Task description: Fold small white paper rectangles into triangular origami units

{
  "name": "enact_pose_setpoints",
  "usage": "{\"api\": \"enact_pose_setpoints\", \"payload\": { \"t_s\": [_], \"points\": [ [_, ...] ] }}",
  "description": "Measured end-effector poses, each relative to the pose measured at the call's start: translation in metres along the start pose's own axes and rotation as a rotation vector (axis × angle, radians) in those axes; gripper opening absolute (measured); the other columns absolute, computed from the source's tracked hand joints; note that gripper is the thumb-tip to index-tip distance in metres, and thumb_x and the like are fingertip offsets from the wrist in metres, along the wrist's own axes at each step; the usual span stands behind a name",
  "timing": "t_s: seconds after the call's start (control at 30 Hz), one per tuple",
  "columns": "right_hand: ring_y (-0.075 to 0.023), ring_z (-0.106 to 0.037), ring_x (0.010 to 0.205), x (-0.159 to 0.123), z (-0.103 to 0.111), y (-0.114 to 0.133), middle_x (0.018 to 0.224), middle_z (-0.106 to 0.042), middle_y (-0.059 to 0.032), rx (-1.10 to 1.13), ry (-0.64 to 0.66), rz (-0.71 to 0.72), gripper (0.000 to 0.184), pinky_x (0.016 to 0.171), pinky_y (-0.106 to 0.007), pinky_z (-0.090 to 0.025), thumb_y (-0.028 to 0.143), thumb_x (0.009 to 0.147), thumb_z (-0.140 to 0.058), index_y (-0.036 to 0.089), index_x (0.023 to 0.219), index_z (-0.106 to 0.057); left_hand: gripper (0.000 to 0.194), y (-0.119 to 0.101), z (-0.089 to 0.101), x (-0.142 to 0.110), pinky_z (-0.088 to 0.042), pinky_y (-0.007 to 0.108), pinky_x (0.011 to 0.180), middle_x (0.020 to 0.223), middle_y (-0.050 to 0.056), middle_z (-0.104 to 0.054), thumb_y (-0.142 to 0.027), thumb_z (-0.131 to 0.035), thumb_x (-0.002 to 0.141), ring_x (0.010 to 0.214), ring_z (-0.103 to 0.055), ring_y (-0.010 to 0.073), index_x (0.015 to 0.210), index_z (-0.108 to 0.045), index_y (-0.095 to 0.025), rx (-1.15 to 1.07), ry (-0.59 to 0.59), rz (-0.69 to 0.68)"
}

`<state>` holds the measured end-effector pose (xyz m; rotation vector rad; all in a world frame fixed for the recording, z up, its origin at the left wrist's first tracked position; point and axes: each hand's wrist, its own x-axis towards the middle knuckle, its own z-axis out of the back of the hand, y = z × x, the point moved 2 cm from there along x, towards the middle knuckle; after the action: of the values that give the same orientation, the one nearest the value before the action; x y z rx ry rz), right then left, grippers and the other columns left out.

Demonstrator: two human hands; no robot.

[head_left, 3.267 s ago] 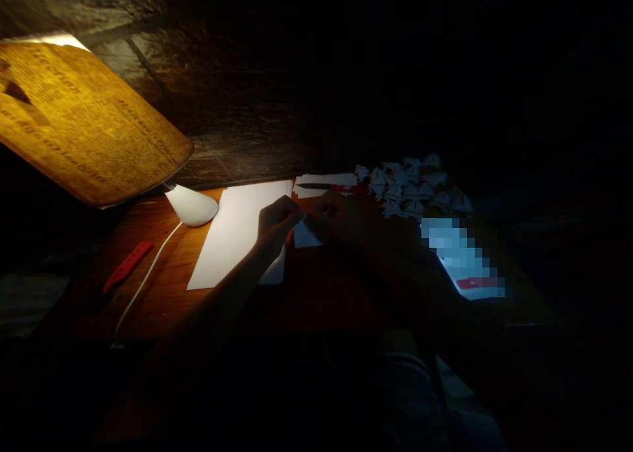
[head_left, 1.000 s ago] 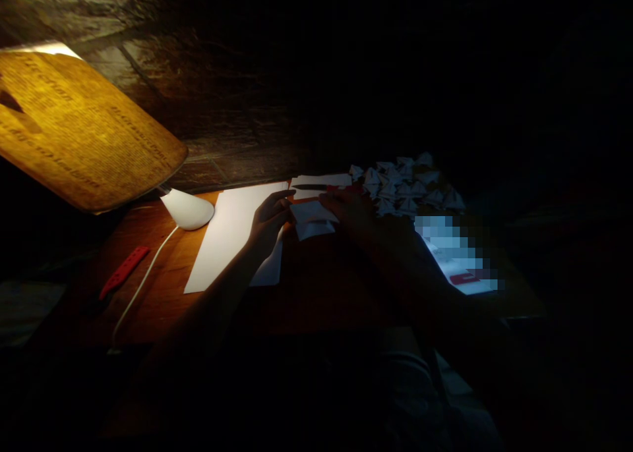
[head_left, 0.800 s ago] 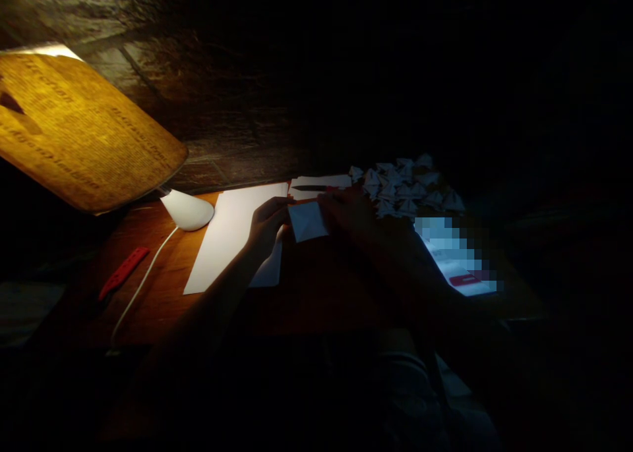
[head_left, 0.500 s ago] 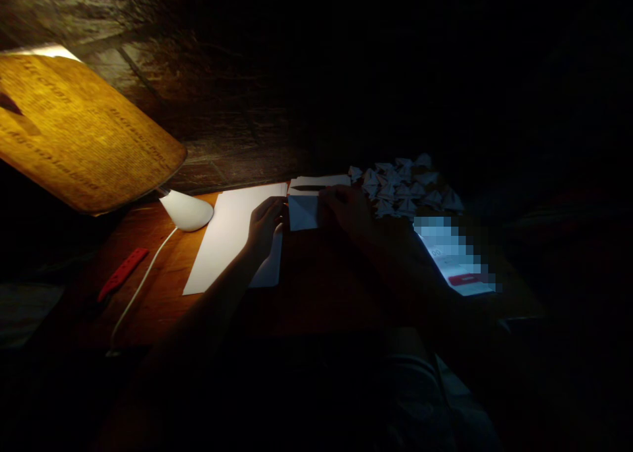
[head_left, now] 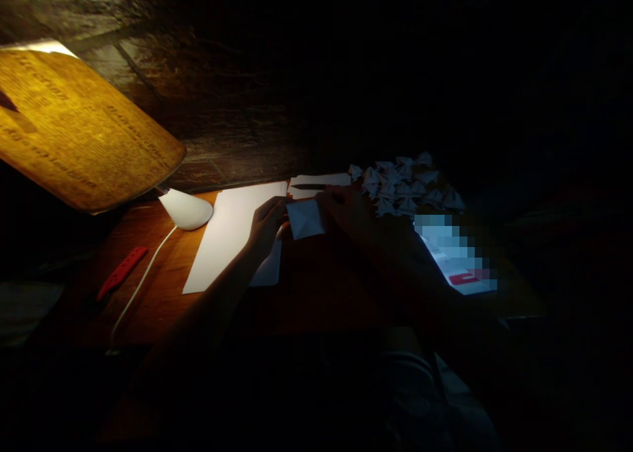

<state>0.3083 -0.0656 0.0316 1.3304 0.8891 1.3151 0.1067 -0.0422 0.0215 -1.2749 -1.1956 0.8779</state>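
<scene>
In dim lamp light, a small white piece of folded paper (head_left: 305, 219) is held between both hands above the wooden table (head_left: 163, 287). My left hand (head_left: 267, 226) pinches its left edge, fingers curled. My right hand (head_left: 349, 213) grips its right edge and lies mostly in shadow. A large white sheet (head_left: 232, 234) lies flat under and left of my left hand. Behind the hands lie small paper slips (head_left: 319, 183) with a dark blade-like tool on them.
A pile of several folded white paper pieces (head_left: 408, 185) sits at the back right. A lit phone screen (head_left: 455, 254) lies to the right. A white lamp base (head_left: 185, 209) with cord and its yellow shade (head_left: 79, 129) stand left. A red tool (head_left: 117, 274) lies near the left edge.
The small paper was pinched tight between both hands, then opened out and turned into a flat creased square. The hands stayed in the same spot; the view shifted slightly.
</scene>
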Motion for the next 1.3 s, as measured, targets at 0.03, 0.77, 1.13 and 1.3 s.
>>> {"api": "enact_pose_setpoints", "payload": {
  "t_s": [0.03, 0.77, 1.13, 1.3],
  "points": [
    [-0.0160, -0.053, 0.069, 0.001, 0.000, 0.000, 0.067, -0.059, 0.0004, -0.004, -0.014, -0.016, 0.036, 0.065, -0.029, -0.041, 0.048, 0.088, -0.068, 0.022, 0.065, -0.057, 0.026, 0.000, 0.000, -0.001, -0.051, 0.025, 0.067, 0.082, 0.003, -0.071, -0.045, -0.077, 0.082, 0.073, -0.065, 0.0149, 0.086, -0.075, -0.020, 0.020, 0.004, -0.006],
    [-0.0155, -0.057, 0.063, 0.001, -0.005, -0.010, 0.065, -0.065, -0.0018, -0.239, 0.176, -0.067, 0.023, 0.061, -0.029, -0.041, 0.031, 0.084, -0.073, 0.020, 0.065, -0.064, 0.007, 0.001, 0.000, 0.000, -0.047, 0.023, 0.059, 0.082, 0.005, -0.068, -0.020, -0.077, 0.065, 0.073, -0.063, 0.0154, 0.068, -0.071, -0.017, 0.158, 0.092, -0.072],
    [-0.0237, -0.064, 0.110, -0.007, -0.010, -0.005, 0.120, -0.065, -0.0068, -0.068, 0.449, 0.374, 0.038, 0.095, -0.041, -0.055, 0.014, 0.082, -0.069, 0.025, 0.118, -0.075, 0.046, 0.001, -0.006, -0.003, -0.051, 0.023, 0.056, 0.082, 0.000, -0.074, -0.025, -0.089, 0.060, 0.063, -0.066, 0.0140, 0.100, -0.066, -0.020, 0.091, 0.215, 0.021],
    [-0.0218, -0.064, 0.101, -0.004, -0.011, -0.008, 0.110, -0.065, -0.0065, -0.138, 0.434, 0.349, 0.014, 0.087, -0.036, -0.055, 0.015, 0.081, -0.072, 0.020, 0.094, -0.073, 0.040, 0.008, -0.004, -0.001, -0.056, 0.030, 0.067, 0.092, 0.004, -0.075, -0.032, -0.085, 0.069, 0.081, -0.071, 0.0203, 0.103, -0.066, -0.022, 0.206, 0.217, -0.072]
  ]
}}
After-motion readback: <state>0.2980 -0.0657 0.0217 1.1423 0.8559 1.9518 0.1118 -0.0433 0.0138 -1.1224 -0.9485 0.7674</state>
